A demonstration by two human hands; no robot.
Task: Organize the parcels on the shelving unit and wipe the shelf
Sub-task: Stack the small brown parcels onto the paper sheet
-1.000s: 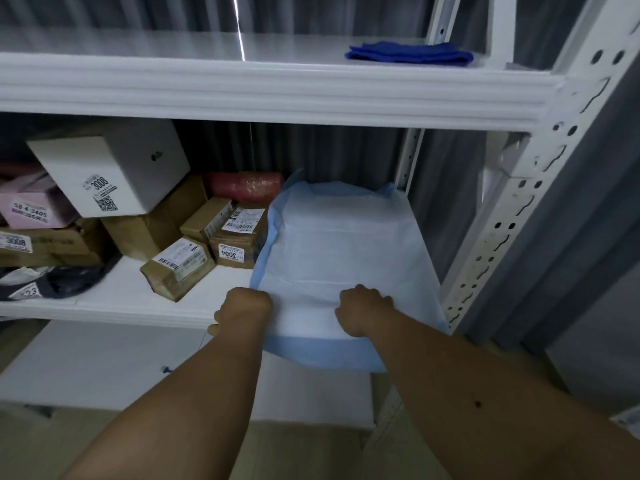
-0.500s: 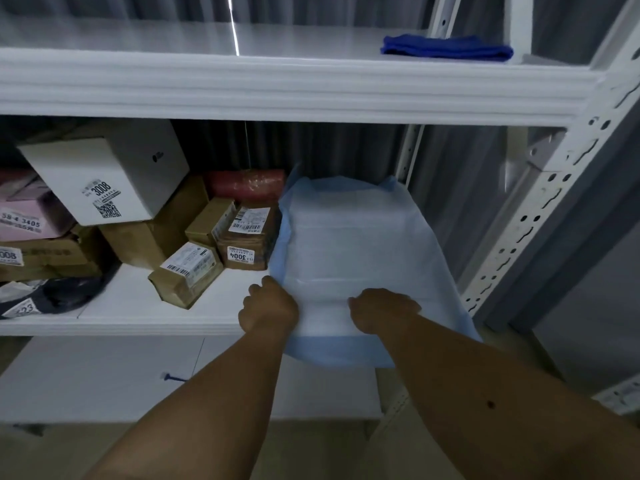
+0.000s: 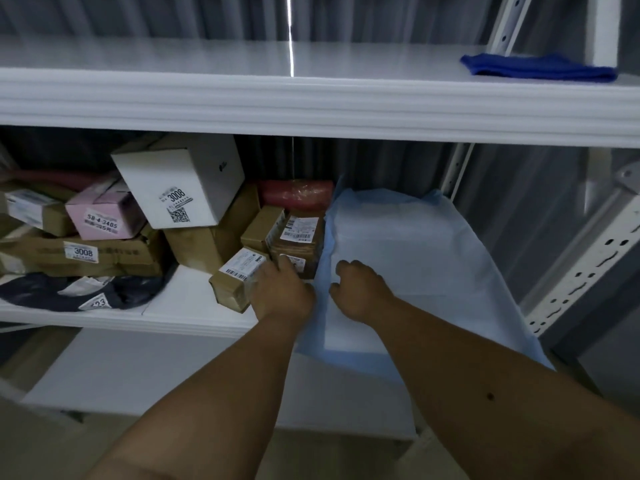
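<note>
Two bare forearms reach in from below toward the middle shelf. Left hand sits at the left edge of the light blue sheet, knuckles up, fingers curled; it's touching or just beside the small brown parcel with the barcode label. Can't tell whether its grip is on the sheet edge, the parcel or nothing. Right hand is on the sheet, fingers curled down, looks like it pinches the sheet, but the fingertips are hidden so that's a judgement. Sheet covers the right end of the shelf, front edge hanging over the lip. Behind the left hand, more brown parcels, a white box marked 3008 tilted on the pile, pink box, red wrapped roll at back, dark bag far left. Blue cloth lies on the top shelf, well apart, untouched. Step: probably laying the sheet flat before parcels go on it. Next calls for smoothing the left edge, then moving the nearest parcel across
</note>
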